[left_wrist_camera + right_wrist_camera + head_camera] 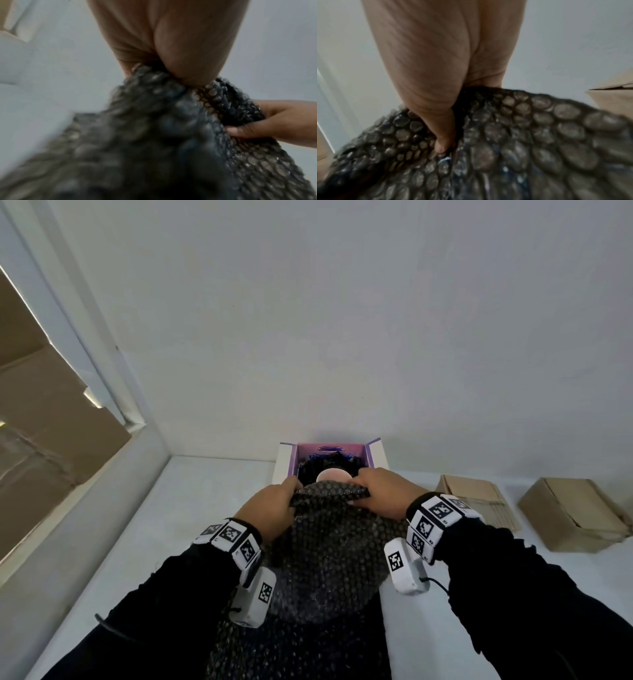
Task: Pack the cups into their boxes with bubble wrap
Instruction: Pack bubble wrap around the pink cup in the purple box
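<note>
A long sheet of dark bubble wrap (329, 546) runs from my lap up to an open white box with a purple lining (375, 455) at the wall. Inside the box a pale pink cup (333, 475) shows, with dark wrap round it. My left hand (270, 508) grips the sheet's far edge on the left, and my right hand (380, 491) grips it on the right, just in front of the box. In the left wrist view the left hand (171, 56) bunches the bubble wrap (154, 135); the right hand (274, 121) pinches it beyond. The right wrist view shows the right hand's thumb (443, 142) pressed into the bubble wrap (522, 135).
Two brown cardboard boxes lie on the white table at the right: a flattened one (479, 501) and a shut one (575, 515). A white wall stands right behind the purple box. A window frame (85, 371) with cardboard behind it borders the left.
</note>
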